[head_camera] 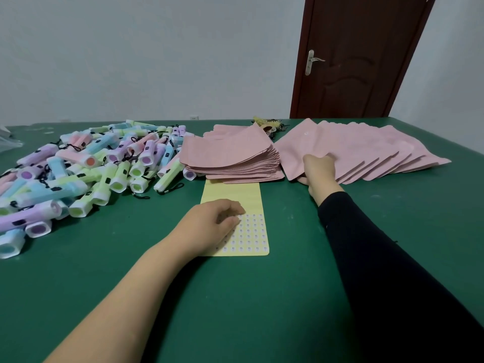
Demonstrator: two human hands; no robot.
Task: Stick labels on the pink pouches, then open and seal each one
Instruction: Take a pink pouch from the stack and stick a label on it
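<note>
A yellow label sheet (250, 231) with several small white stickers lies on the green table in front of me. My left hand (209, 226) rests on the sheet's left side, fingers curled over the stickers; I cannot see whether it pinches one. A thick stack of pink pouches (230, 155) sits just behind the sheet. To its right, several pink pouches (366, 148) are fanned out in a row. My right hand (318, 171) grips the near edge of the leftmost fanned pouch (296, 153), which carries a small round label near its top.
A big heap of pastel flashlights (83, 166) covers the table's left half. A small yellow and dark object (269, 124) lies behind the pouches. A dark brown door (356, 56) stands at the back right. The green table (235, 297) stretches toward me.
</note>
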